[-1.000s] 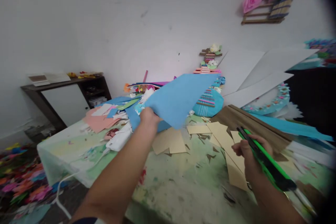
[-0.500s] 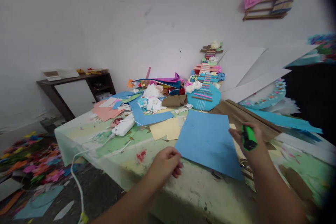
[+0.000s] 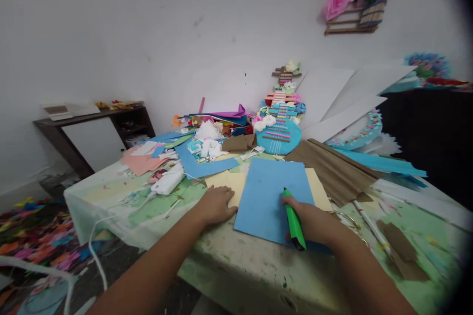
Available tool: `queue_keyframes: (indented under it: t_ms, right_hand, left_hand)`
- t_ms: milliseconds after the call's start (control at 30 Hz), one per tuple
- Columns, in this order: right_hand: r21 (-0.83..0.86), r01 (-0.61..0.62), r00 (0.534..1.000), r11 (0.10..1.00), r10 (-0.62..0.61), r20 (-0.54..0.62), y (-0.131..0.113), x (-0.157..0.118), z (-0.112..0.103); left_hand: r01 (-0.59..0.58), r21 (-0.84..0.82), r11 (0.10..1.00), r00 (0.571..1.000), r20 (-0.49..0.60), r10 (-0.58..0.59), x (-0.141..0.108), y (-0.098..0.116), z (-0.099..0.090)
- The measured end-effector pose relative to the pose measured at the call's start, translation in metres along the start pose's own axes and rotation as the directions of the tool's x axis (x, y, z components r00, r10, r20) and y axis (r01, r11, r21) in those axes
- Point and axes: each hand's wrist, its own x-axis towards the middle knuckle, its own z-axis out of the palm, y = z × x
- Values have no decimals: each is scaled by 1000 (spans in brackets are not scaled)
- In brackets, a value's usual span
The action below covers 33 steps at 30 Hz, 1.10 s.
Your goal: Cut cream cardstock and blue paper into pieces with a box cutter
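Note:
A blue sheet of paper or card (image 3: 273, 197) lies near the table's front edge, over a cream sheet (image 3: 317, 189). My right hand (image 3: 314, 221) is closed around a green marker (image 3: 294, 224) above the blue sheet. The marker's dark tip points away from me, close to the sheet; whether it touches cannot be made out. My left hand (image 3: 217, 205) rests flat on the table and cream paper, just left of the blue sheet, with its fingers stretched out and nothing held. Partly behind my right wrist are the metal handles of what look like scissors (image 3: 349, 219).
A white power strip (image 3: 168, 180) with its cord lies on the left of the table (image 3: 236, 261). Paper scraps and blue cut pieces (image 3: 207, 167) pile up behind. A turquoise paper guitar (image 3: 279, 135) leans on the wall. Brown crepe paper (image 3: 328, 167) lies to the right.
My right hand has brought the marker left and down over the blue sheet. My left hand has moved left and opened flat. The view has shifted slightly right.

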Motion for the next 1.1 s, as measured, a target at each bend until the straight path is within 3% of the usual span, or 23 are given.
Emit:
queue_keyframes:
  t_ms: [233,367,433,533,633,733,933,1100]
  right_hand:
    - [-66,0,1000,998,0,4,-13,-10,-4]
    - [-64,45,999,997,-43,27,-17,-10,-2]
    - [-58,36,999,998,-34,34,-18,-8,-2]
    - [-82,-60,998,995,61,2,-19,-6,-3]
    - [-105,-134,991,985,132,-24,-18,-4,-6]
    - [-109,-107,994,988,102,-44,-18,-4,-8]
    - [-148,-52,996,988,42,-75,-19,-4,-4]
    - [-249,19,995,968,-43,-90,-28,-6,-3]
  left_hand:
    - [-8,13,1000,1000,22,8,-74,5,4]
    - [-24,-2,1000,1000,7,24,-93,-4,-1]
    - [52,19,998,999,-11,-52,-83,-11,-8]
    - [212,80,974,977,-39,-210,-43,-24,-19]
    - [290,150,945,953,40,-299,7,-33,-21]
    - [340,243,909,920,113,-374,46,-31,-16]
    - [227,345,911,916,242,-320,84,-18,-13]
    - [112,338,934,914,334,-230,90,-22,-20]
